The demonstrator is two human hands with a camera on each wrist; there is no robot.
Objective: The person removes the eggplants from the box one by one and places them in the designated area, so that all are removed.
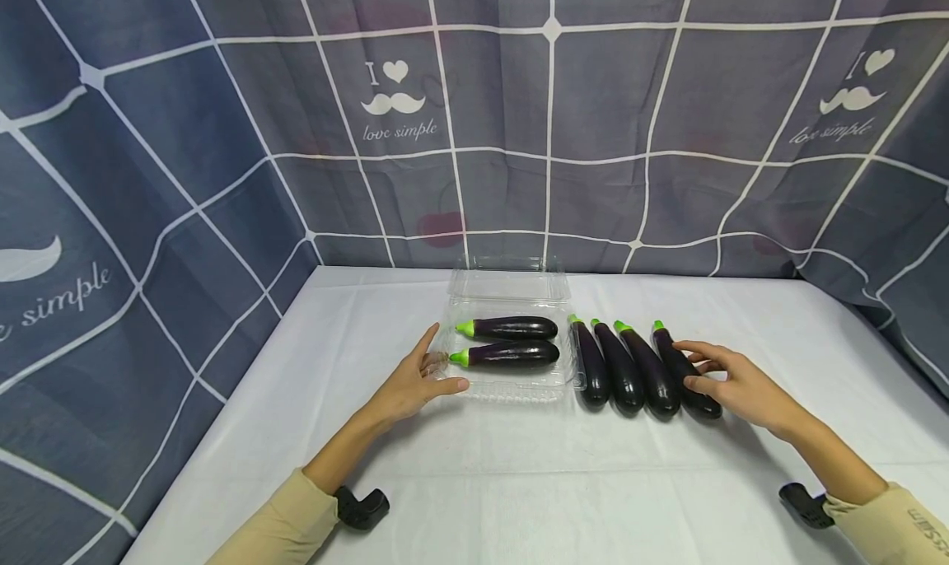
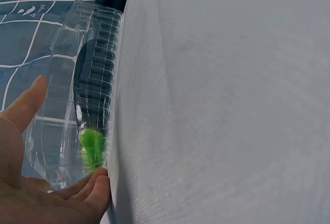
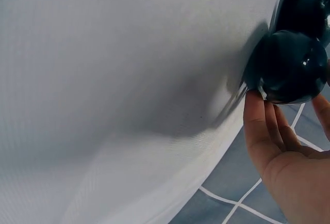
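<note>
Glossy dark eggplant (image 1: 675, 363) (green-tipped), clamped in the right hand (image 1: 741, 388), fingers curled; clear container (image 1: 507, 390) near the bench's (image 1: 519, 499) far edge, two eggplants (image 1: 515, 354) inside; left hand (image 1: 415, 384) touches it, fingers apart.

A small curtained-off booth around a white-covered table (image 1: 563, 515); whether it stands in a home, a workshop or elsewhere cannot be told. Grey-blue curtain fabric (image 1: 504, 194), softly rippled, rises behind the table and along its left and right sides. It is printed with large white grid lines, hearts, moustaches and the words "love simple", like a household curtain. Faint creases run across the white cloth (image 1: 519, 445) on the table.
</note>
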